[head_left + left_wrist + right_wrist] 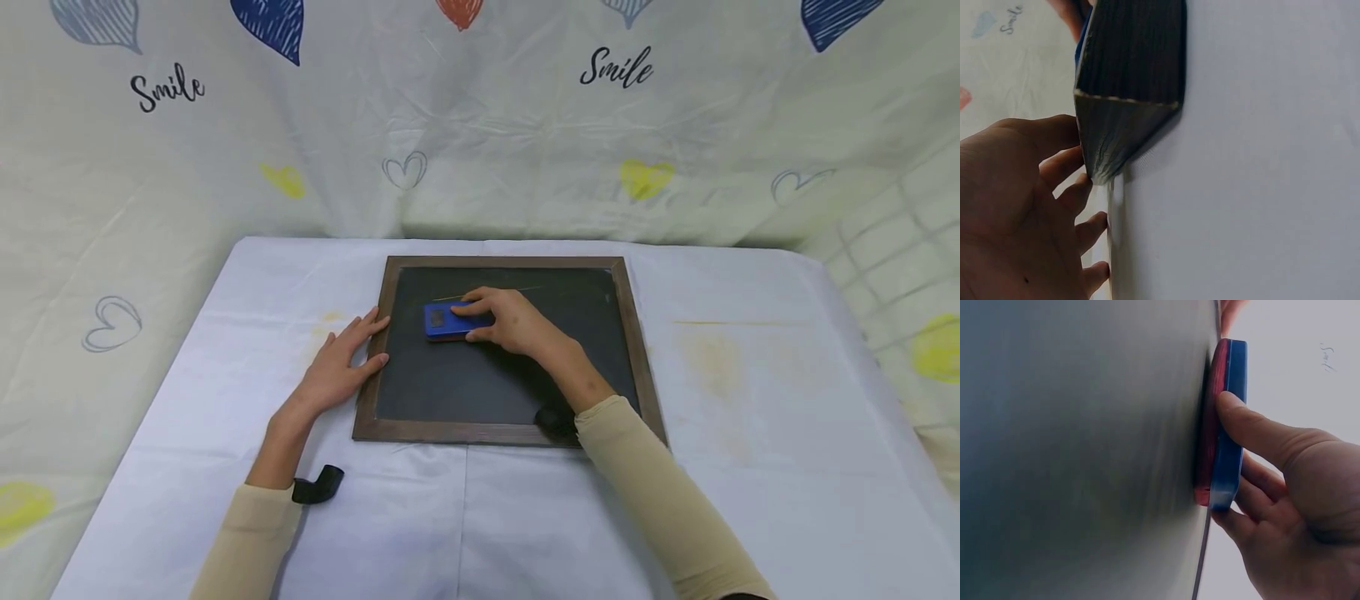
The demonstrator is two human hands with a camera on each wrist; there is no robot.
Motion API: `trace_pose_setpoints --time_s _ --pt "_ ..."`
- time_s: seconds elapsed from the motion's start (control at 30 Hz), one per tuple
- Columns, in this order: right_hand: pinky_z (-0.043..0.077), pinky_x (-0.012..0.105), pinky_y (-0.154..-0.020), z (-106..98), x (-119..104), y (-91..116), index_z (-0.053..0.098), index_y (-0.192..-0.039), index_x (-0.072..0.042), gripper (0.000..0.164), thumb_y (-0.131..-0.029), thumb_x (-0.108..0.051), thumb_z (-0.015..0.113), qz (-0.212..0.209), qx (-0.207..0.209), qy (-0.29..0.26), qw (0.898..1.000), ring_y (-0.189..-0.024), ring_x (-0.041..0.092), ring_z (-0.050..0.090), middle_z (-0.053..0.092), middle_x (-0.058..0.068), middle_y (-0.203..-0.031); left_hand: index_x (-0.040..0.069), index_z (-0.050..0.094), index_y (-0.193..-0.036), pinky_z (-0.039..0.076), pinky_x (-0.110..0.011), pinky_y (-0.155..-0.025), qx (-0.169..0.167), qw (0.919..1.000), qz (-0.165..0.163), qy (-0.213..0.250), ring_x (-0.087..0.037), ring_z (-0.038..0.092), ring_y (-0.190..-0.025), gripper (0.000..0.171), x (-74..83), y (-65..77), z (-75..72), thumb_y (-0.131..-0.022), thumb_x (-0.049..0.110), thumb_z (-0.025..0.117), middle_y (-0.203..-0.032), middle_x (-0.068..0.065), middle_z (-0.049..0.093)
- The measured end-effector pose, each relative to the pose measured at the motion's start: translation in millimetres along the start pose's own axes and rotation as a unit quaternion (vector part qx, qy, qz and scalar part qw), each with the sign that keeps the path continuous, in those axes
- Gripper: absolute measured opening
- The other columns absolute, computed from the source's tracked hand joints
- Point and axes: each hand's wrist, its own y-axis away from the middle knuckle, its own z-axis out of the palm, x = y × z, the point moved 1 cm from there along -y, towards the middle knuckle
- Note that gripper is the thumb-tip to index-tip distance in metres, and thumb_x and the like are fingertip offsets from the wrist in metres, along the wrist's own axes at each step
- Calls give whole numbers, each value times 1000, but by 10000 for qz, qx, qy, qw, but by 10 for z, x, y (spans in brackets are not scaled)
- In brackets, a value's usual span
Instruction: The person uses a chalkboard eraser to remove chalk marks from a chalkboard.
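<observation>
A small chalkboard (450, 392) in a brown wooden frame (487, 432) lies on the table. My right hand (517, 321) grips a blue chalkboard eraser (441, 320) by its sides, thumb on the near side and fingers on the far side. In the right wrist view the eraser's red felt (1210, 437) faces the board surface. My left hand (337, 367) rests at the board's left edge, fingers spread, with fingertips and thumb on the frame. The left wrist view shows that hand (1016, 200) beside the frame's corner, fingers extended.
A thin yellow chalk line (450, 297) runs across the upper board, partly hidden by the right hand. The white tablecloth (750, 500) bears yellowish smudges (716, 367) on the right. Behind the table hangs a printed cloth (510, 167).
</observation>
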Motion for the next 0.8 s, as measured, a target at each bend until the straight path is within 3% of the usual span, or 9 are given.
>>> trace_pose_setpoints --time_s 0.8 --pt "46 56 -117 -233 588 496 64 -144 -19 53 -93 -25 80 437 626 -233 9968 -150 40 45 52 9 -158 14 36 -163 0 -70 -129 -19 10000 -62 5 -40 12 -164 66 15 -2 9 -105 29 63 -177 -9 17"
